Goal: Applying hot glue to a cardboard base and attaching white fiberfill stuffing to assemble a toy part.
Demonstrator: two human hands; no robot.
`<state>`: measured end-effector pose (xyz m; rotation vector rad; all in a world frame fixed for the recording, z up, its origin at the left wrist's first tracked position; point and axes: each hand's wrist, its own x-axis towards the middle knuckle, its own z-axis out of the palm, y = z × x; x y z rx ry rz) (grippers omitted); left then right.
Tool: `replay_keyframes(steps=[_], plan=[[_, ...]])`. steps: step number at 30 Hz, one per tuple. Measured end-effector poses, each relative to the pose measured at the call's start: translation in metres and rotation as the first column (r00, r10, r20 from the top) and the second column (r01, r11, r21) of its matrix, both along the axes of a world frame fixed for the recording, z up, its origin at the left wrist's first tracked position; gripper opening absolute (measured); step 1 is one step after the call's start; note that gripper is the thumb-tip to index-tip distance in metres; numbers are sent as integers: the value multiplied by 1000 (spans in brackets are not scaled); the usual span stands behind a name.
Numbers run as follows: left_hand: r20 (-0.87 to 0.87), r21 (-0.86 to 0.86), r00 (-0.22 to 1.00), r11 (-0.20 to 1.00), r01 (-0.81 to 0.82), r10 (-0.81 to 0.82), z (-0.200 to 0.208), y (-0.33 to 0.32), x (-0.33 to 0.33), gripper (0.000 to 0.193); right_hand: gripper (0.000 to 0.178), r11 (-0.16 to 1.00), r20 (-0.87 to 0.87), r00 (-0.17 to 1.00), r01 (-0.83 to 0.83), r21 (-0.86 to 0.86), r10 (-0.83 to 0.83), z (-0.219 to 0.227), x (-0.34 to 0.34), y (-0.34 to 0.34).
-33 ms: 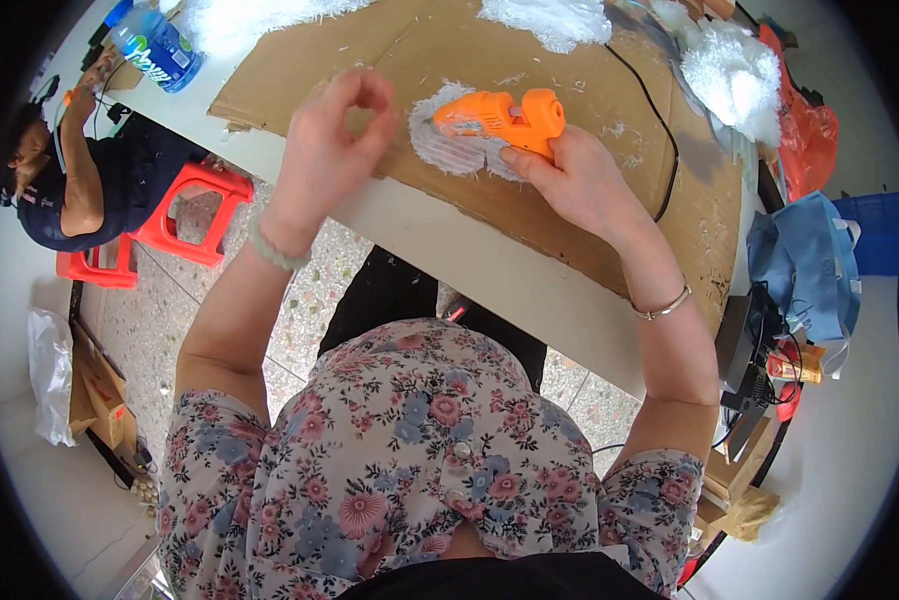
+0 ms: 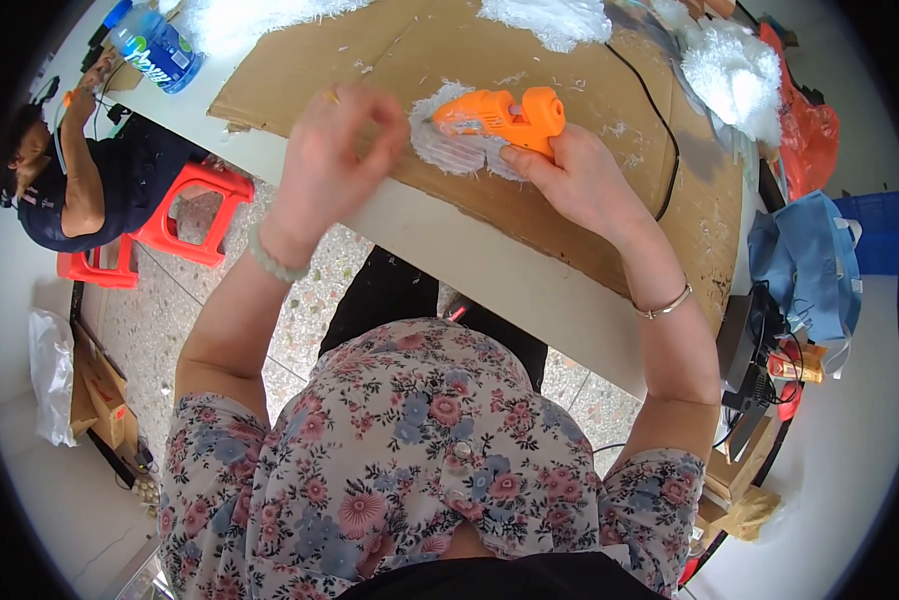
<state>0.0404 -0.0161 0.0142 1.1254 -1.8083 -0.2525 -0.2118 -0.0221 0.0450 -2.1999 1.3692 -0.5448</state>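
Observation:
In my right hand [image 2: 591,180] is the handle of an orange hot glue gun [image 2: 499,115], its nozzle pointing left over a white, ridged, stringy patch [image 2: 449,148] of what looks like glue or plastic strands. This patch lies on a brown cardboard sheet [image 2: 559,215]. My left hand [image 2: 334,155] hangs over the sheet's near left edge, apart from the glue gun. Its thumb and fingers curl together in a pinch, slightly blurred; whatever they may hold is too small or hidden to make out.
Fluffy white fibre bundles [image 2: 734,80] lie at the far right, with others along the back. A black cable [image 2: 659,115] crosses the cardboard. A blue-labelled bottle [image 2: 154,48] stands far left. Beyond it, another person [image 2: 89,180] sits near a red stool [image 2: 204,215]. A blue bag [image 2: 804,265] hangs at right.
My left hand has shifted slightly right and a little down, toward the white patch. My right hand and the glue gun have stayed in place.

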Motion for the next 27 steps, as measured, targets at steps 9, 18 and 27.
replay_keyframes(steps=[9,18,27], plan=[[573,-61,801,966,253,-174,-2,34,-30,36,33,995,121,993,-6,99,-6,-1,-1,-9],[576,-86,804,966,242,-150,-5,33,-27,34,25,977,280,951,71,203,-127,24,-33,7],[584,-58,795,968,243,-165,-5,36,-27,27,22,991,-110,990,97,96,-86,23,-44,19]])
